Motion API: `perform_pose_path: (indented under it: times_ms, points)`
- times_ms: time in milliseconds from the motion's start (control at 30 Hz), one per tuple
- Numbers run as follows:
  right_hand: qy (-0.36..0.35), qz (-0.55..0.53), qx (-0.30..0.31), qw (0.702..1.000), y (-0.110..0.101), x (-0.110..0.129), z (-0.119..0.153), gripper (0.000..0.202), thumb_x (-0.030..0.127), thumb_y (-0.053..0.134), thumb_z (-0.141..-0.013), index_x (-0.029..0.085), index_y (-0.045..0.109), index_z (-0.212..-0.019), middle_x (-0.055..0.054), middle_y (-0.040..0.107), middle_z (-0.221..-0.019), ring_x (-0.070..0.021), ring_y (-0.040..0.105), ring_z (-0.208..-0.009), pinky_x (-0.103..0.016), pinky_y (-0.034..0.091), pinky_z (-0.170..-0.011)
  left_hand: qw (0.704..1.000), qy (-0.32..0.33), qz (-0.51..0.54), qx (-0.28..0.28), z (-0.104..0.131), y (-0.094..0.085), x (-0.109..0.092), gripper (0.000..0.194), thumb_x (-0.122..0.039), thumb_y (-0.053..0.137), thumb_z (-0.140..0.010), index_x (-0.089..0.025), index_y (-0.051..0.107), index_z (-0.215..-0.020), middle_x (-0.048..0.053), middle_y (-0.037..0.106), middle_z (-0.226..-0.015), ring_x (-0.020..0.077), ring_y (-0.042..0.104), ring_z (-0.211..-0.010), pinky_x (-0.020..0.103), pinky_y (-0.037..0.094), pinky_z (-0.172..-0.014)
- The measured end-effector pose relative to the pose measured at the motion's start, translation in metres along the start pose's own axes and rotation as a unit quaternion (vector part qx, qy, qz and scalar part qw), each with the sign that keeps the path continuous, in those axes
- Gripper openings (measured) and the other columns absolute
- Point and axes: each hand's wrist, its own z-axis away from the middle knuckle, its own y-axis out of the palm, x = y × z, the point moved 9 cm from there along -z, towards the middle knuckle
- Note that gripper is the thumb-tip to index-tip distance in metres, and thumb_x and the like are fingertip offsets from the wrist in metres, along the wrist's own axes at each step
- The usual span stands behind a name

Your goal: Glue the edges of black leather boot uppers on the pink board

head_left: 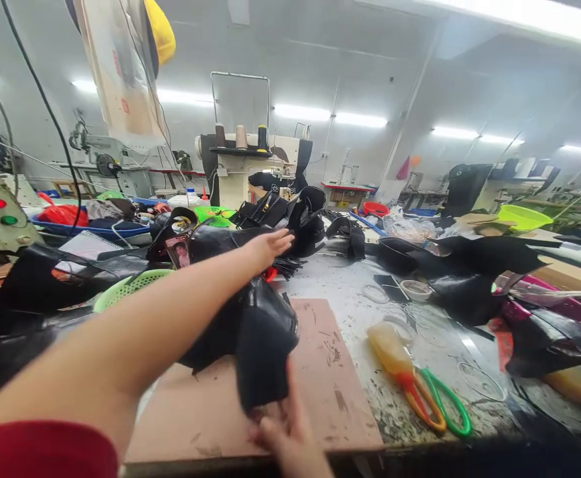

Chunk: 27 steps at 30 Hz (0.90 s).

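A black leather-like piece (265, 338) stands over the pinkish work board (330, 378), its lower flap hanging toward me. My right hand (290, 431), somewhat blurred, is closed on the lower edge of that flap, thumb and fingers pinching it. My left hand (273, 245) reaches across above the piece, its fingers stretched out toward a heap of black parts (310, 226). Whether the left fingertips touch the heap I cannot tell. Part of the black piece is hidden behind my left forearm.
Right of the board lie a yellowish squeeze bottle (390, 345) and scissors with orange and green handles (449, 401). More black pieces (464, 272) lie farther right. A green basket (135, 287) sits left. Behind stands a sewing machine (235, 179) with thread cones (241, 137).
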Motion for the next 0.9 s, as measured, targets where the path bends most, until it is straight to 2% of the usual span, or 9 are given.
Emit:
perform_pose_path:
  times_ms: [133,267,333,400,467,600,733,833,900]
  points:
    - [0.049,-0.032,0.025,0.998,0.006,-0.062,0.005,0.132,0.056,0.080,-0.041,0.021,0.003,-0.143,-0.016,0.022,-0.145,-0.0269,0.058,-0.101,-0.031,0.049,-0.072,1.000,-0.001,0.007,-0.006,0.004,0.023,-0.039,0.032,-0.005,0.051,-0.068,-0.027,0.070,-0.079,-0.004,0.055,-0.127,0.0205,0.032,-0.130,0.040,0.019,-0.109]
    - [0.016,-0.027,0.068,0.997,0.003,-0.041,0.007,0.129,0.061,0.075,-0.047,0.015,0.001,-0.142,-0.017,0.027,-0.143,-0.0282,0.048,-0.117,-0.036,0.035,-0.097,0.990,-0.094,0.055,-0.092,0.054,0.036,-0.062,0.033,-0.007,0.045,-0.075,-0.019,0.066,-0.099,0.008,0.051,-0.130,0.0262,0.040,-0.124,0.044,0.032,-0.102]
    - [-0.005,-0.023,0.085,0.996,0.002,-0.022,0.010,0.124,0.060,0.073,-0.052,0.016,0.000,-0.142,-0.016,0.023,-0.145,-0.0278,0.041,-0.123,-0.037,0.028,-0.102,0.940,-0.229,0.143,-0.208,0.093,0.042,-0.055,0.035,-0.010,0.038,-0.081,-0.017,0.062,-0.106,0.011,0.058,-0.121,0.0237,0.051,-0.113,0.041,0.039,-0.098]
    - [-0.024,-0.012,0.101,0.995,0.002,-0.007,0.014,0.120,0.059,0.071,-0.056,0.017,-0.001,-0.142,-0.016,0.023,-0.145,-0.0268,0.035,-0.128,-0.038,0.026,-0.104,0.848,-0.369,0.239,-0.297,0.135,0.066,-0.050,0.035,-0.025,0.031,-0.089,-0.017,0.058,-0.110,0.011,0.057,-0.120,0.0219,0.050,-0.114,0.041,0.038,-0.100]
    - [-0.034,0.014,0.101,0.994,-0.002,0.005,0.017,0.116,0.058,0.070,-0.060,0.019,-0.002,-0.142,-0.015,0.027,-0.144,-0.0262,0.032,-0.129,-0.039,0.025,-0.104,0.806,-0.424,0.330,-0.249,0.151,0.105,-0.061,0.045,-0.034,0.023,-0.091,-0.013,0.047,-0.124,0.014,0.046,-0.133,0.0231,0.041,-0.124,0.042,0.037,-0.101]
    - [-0.020,0.124,0.051,0.991,-0.025,0.027,0.015,0.110,0.061,0.064,-0.065,0.020,-0.003,-0.142,-0.015,0.025,-0.145,-0.0252,0.031,-0.130,-0.038,0.026,-0.104,0.842,-0.359,0.401,-0.023,0.152,0.155,-0.099,0.070,-0.049,0.028,-0.088,-0.001,0.019,-0.138,0.020,0.018,-0.145,0.0273,0.016,-0.134,0.047,0.022,-0.108]
    - [0.014,0.332,0.085,0.939,-0.034,0.056,0.017,0.089,0.058,0.058,-0.071,0.021,0.018,-0.142,-0.013,0.033,-0.141,-0.0253,0.038,-0.126,-0.037,0.032,-0.101,0.885,-0.277,0.369,0.067,0.177,0.150,-0.099,0.071,-0.054,0.033,-0.085,-0.009,0.020,-0.139,0.013,0.020,-0.145,0.0243,0.017,-0.134,0.046,0.017,-0.109]
    - [0.090,0.486,0.226,0.839,-0.015,0.058,0.032,0.061,0.047,0.054,-0.077,0.017,0.046,-0.129,-0.013,0.065,-0.104,-0.0241,0.064,-0.090,-0.033,0.049,-0.078,0.900,-0.277,0.326,0.080,0.200,0.142,-0.082,0.056,-0.049,0.031,-0.088,-0.018,0.032,-0.135,0.006,0.035,-0.140,0.0222,0.025,-0.132,0.046,0.020,-0.108]
    - [0.081,0.538,0.238,0.804,-0.004,0.069,0.032,0.045,0.040,0.051,-0.080,0.017,0.058,-0.118,-0.009,0.070,-0.086,-0.0202,0.066,-0.070,-0.030,0.050,-0.065,0.907,-0.310,0.272,0.084,0.208,0.137,-0.076,0.051,-0.044,0.033,-0.089,-0.017,0.040,-0.131,0.007,0.042,-0.136,0.0242,0.031,-0.129,0.047,0.025,-0.107]
